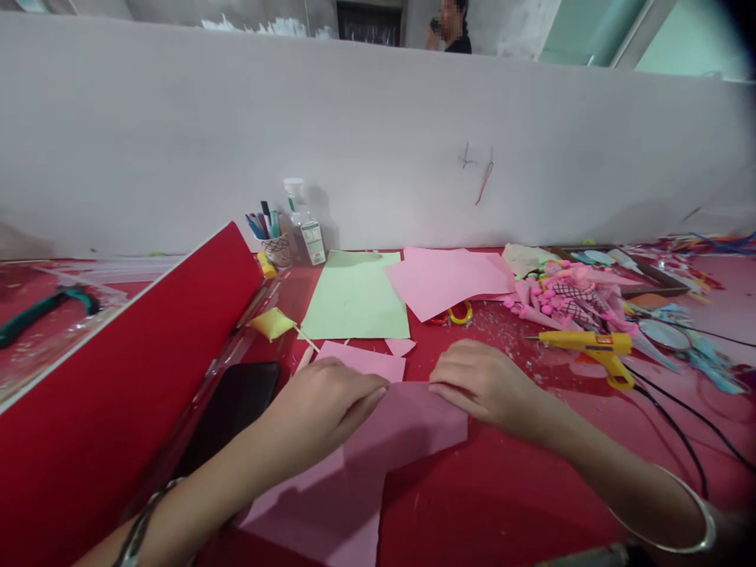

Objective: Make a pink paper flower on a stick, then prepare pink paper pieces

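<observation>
In front of me a sheet of pink paper is held along its far edge by both hands. My left hand pinches that edge on the left, thumb against fingers. On the right, my right hand grips the same edge, its fingers closed. Beneath it another pink sheet lies on the red table, reaching toward me. A smaller pink piece lies just beyond my left hand. Near it is a small yellow pillow-shaped thing on a stick.
Behind lie a pale green sheet and pink sheets over yellow-handled scissors. To the right are a yellow glue gun with its cord and a pile of pink cones. A red board leans left, beside a black phone.
</observation>
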`<act>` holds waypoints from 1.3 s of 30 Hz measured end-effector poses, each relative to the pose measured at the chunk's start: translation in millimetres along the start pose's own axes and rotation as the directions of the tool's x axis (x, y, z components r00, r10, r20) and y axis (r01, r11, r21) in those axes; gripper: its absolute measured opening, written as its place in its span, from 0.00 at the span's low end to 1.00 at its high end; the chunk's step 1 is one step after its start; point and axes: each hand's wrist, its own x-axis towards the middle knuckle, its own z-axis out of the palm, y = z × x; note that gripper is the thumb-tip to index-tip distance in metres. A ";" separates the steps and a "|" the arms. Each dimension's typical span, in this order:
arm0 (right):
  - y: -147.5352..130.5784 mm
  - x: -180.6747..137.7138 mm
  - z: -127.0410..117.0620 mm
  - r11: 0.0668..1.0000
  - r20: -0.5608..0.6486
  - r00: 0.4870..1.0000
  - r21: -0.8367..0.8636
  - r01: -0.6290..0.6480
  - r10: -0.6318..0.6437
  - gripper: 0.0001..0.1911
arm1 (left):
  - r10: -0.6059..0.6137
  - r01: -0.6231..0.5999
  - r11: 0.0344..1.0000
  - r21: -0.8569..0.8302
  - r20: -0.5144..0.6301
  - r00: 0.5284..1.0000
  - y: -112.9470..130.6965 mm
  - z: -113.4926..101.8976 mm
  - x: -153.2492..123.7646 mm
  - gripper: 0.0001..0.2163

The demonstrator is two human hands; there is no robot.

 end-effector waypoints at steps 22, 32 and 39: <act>4.1 -23.7 -11.4 0.901 -0.013 0.936 0.276 -0.334 0.351 0.15 | -0.017 0.136 0.965 0.222 -0.467 0.884 -36.9 15.3 4.0 0.10; 23.5 -20.4 14.2 0.747 -0.183 0.786 0.493 -0.447 0.591 0.14 | -0.284 0.327 0.603 -0.728 0.188 0.940 -4.6 13.8 19.3 0.16; -8.0 -11.8 14.0 0.943 -0.414 0.851 0.219 -0.252 0.323 0.11 | -0.436 0.336 0.687 -0.644 0.005 0.900 13.9 17.7 29.0 0.16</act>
